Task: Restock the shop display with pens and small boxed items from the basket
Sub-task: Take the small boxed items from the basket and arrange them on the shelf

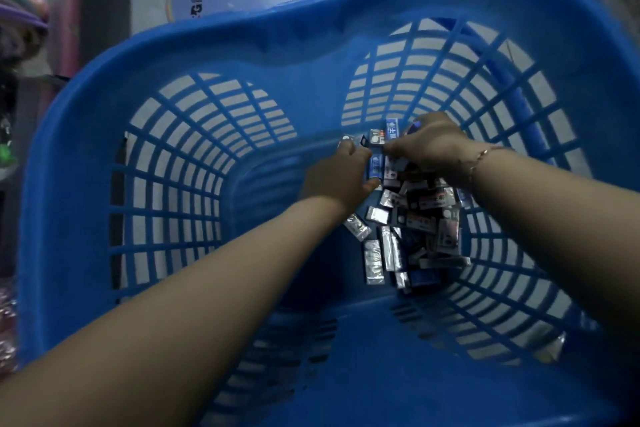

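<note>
Below, both hands reach into a blue basket (pixel 104 135): left hand (pixel 337 177) grips an upright blue boxed item (pixel 375 166); right hand (pixel 429 146) pinches small boxes (pixel 412 218).

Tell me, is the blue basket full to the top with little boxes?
No, the small boxes only cover part of the bottom of the blue basket, with both hands reaching down into them.
</note>
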`<state>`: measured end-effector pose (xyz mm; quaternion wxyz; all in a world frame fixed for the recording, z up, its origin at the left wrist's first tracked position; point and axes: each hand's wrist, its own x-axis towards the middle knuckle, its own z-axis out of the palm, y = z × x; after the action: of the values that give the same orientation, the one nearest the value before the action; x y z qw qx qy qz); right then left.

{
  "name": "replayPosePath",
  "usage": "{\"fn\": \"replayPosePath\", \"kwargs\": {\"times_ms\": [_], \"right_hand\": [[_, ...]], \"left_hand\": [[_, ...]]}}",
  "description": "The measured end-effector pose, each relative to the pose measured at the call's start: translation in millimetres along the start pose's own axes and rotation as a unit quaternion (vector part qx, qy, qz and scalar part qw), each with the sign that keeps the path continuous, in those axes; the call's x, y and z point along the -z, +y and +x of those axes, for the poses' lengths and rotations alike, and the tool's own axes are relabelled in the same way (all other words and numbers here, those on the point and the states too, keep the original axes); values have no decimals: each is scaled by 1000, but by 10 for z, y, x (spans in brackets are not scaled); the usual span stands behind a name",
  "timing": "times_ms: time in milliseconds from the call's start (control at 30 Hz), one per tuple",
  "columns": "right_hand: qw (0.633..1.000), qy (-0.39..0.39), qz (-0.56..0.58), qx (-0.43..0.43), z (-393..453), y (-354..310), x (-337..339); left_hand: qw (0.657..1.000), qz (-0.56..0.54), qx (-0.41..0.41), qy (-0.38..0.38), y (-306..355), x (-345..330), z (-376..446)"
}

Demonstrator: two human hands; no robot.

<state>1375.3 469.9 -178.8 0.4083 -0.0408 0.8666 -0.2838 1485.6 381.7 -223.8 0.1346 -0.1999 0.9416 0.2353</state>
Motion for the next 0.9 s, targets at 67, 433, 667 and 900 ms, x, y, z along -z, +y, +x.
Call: {"fn": "replayPosePath", "kwargs": {"times_ms": [67, 433, 667, 900], "right_hand": [[999, -8, -50, -4, -21, 45, 27], [957, 167, -200, 131, 87, 43, -137], [960, 125, -247, 44, 129, 22, -496], [999, 14, -28, 4, 46, -93, -299]], "left_hand": [[998, 55, 13, -3, 92, -61, 25], [987, 127, 45, -91, 338, -118, 22], [975, 110, 106, -164, 233, -100, -115], [960, -189, 197, -63, 52, 167, -74]]}}
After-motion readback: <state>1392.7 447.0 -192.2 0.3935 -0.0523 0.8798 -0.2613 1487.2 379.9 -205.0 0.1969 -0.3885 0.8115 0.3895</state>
